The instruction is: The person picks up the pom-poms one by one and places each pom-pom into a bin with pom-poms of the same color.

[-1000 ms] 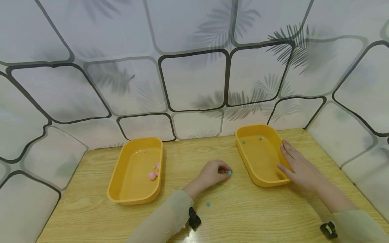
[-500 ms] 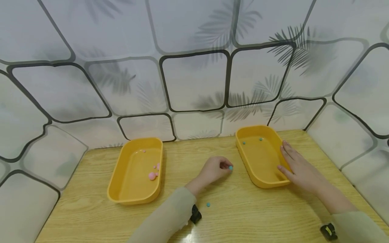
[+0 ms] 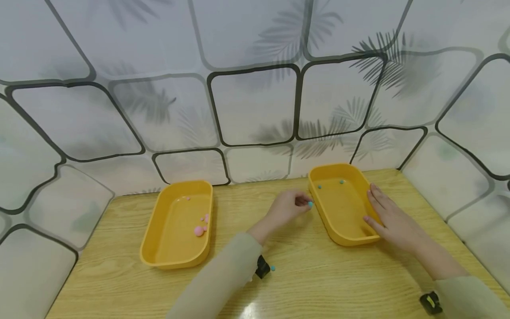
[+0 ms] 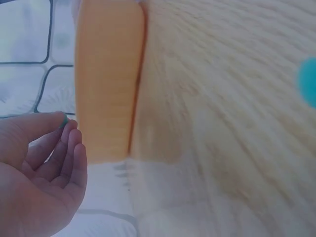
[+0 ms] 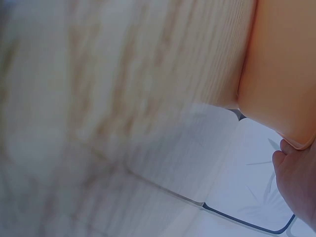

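Observation:
My left hand (image 3: 284,209) pinches a small blue-green ball (image 3: 310,204) between thumb and fingertips, right beside the left wall of the right-hand yellow tray (image 3: 332,228). The left wrist view shows the ball (image 4: 65,120) mostly covered by the thumb and fingers. Inside that tray lie two small blue-green balls (image 3: 341,182) toward the far end. My right hand (image 3: 398,223) rests on the tray's right rim with fingers straight. In the right wrist view the fingers (image 5: 279,159) show at the tray's edge. Another blue-green ball (image 3: 272,268) lies on the table near the left wrist.
A second yellow tray (image 3: 149,248) stands at the left, with several pink balls (image 3: 198,231) in it, mostly by its right wall. Both trays sit on a wood-grain table (image 3: 255,195). A patterned wall covering (image 3: 256,108) closes off the back and sides.
My left hand has moved away from me and to the right, carrying the pinched ball up to the right-hand tray's side. The right hand has stayed on the rim.

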Available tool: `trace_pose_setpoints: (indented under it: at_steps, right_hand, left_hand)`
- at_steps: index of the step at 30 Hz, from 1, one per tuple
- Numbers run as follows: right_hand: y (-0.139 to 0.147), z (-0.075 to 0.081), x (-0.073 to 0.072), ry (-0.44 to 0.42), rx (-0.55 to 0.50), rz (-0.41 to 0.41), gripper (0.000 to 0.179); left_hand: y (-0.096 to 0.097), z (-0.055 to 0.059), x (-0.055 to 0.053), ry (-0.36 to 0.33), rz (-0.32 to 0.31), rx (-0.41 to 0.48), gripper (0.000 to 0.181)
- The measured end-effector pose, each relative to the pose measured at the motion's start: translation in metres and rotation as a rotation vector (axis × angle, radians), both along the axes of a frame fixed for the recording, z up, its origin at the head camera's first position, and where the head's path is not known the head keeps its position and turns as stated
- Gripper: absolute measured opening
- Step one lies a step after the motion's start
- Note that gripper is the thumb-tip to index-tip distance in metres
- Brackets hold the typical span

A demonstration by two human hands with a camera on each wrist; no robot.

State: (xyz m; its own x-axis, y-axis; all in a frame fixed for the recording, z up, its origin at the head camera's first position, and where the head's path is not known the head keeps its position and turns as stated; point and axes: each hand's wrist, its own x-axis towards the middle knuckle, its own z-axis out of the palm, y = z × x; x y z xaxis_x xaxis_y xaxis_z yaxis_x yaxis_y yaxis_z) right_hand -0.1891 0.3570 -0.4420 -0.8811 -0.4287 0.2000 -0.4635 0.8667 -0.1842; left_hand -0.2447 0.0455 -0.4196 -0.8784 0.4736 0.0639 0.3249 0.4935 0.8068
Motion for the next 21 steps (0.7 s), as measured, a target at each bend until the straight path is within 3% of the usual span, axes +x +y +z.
trace_pose_setpoints:
  at_steps: [4,8,21]
  right_hand:
    - [0.0,0.0,0.0,0.003,-0.002,0.0,0.075]
    - [0.0,0.0,0.001,0.006,-0.006,0.004,0.075]
    - [-0.002,0.005,0.002,-0.006,-0.019,0.005,0.073]
  left_hand:
    - [0.009,0.01,-0.001,0.038,-0.012,-0.014,0.014]
    - [0.018,0.013,-0.002,0.064,-0.027,-0.033,0.014]
    - [0.048,0.016,0.0,0.043,-0.04,0.027,0.016]
